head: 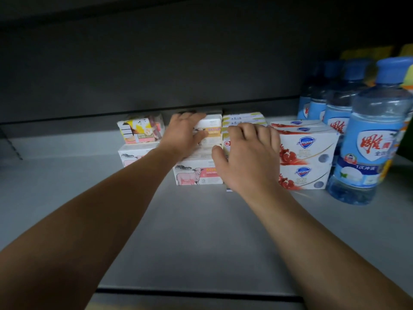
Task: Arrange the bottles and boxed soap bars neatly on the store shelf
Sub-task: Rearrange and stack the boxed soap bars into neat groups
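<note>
Grey shelf (190,242) front edge nearest, bare forearms crossing it toward back. Right hand (248,157) fingers curled over top of yellow-green soap box stack (243,118), thumb at stack's left side: grasping it. Left hand (183,133) draped over upper sheep-print soap box (212,128), fingers reaching behind; firm grasp or mere rest, cannot tell. Lower sheep-print box (196,174) in front. Pomegranate soap boxes (308,151) stacked just right of right hand. Blue bottles (366,139) in row toward shelf's right edge. Patterned box (140,129) atop another at left.
</note>
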Motion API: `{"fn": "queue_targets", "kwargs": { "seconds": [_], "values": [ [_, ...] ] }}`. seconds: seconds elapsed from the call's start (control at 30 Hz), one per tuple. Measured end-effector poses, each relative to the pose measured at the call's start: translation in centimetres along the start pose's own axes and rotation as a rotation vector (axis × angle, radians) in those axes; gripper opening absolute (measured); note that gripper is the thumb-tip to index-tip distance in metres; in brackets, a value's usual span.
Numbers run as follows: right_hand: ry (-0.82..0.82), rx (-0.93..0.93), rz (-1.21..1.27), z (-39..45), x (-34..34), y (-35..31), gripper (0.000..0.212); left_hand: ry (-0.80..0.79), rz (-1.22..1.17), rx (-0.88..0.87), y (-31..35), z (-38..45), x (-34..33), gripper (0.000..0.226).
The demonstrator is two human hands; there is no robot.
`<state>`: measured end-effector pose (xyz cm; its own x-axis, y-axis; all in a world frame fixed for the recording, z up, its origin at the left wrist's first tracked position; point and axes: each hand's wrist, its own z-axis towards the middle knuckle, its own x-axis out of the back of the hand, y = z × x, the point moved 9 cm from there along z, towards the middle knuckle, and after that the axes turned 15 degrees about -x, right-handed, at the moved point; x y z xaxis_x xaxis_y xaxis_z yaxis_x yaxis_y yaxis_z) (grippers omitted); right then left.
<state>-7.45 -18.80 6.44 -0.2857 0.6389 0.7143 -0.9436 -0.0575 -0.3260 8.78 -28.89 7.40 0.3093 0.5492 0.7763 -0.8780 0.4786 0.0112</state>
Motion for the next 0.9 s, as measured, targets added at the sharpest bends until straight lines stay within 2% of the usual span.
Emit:
{"fn": "queue_targets", "kwargs": {
  "seconds": [0.17,0.33,0.4,0.6,0.7,0.8,0.9],
  "values": [
    [-0.011,0.004,0.006,-0.1,0.2,-0.1,0.050,-0.136,0.015,0.053,-0.2,-0.3,0.4,0.053],
    [-0.025,-0.001,0.002,0.0,0.2,-0.1,0.049,0.016,-0.037,0.092,0.1,-4.8,4.9,0.046],
    [-0.040,0.002,-0.008,0.0,0.3,-0.2,0.050,0.019,-0.051,0.138,-0.1,-8.4,5.9,0.044],
    [-0.122,0.016,-0.165,-0.1,0.4,-0.8,0.061,-0.216,-0.025,0.317,-3.5,-18.7,6.7,0.048],
    [-0.118,0.041,-0.226,-0.1,0.8,-1.9,0.066,-0.269,-0.022,0.364,-5.3,-21.9,7.8,0.048],
    [-0.093,0.149,-0.124,-1.0,1.2,-5.3,0.061,-0.307,0.019,0.337,-5.9,-23.3,8.1,0.042],
    [-0.140,0.287,0.057,-2.6,0.3,-9.8,0.052,-0.293,0.016,0.328,-5.8,-23.6,8.1,0.051]
  ]
}}
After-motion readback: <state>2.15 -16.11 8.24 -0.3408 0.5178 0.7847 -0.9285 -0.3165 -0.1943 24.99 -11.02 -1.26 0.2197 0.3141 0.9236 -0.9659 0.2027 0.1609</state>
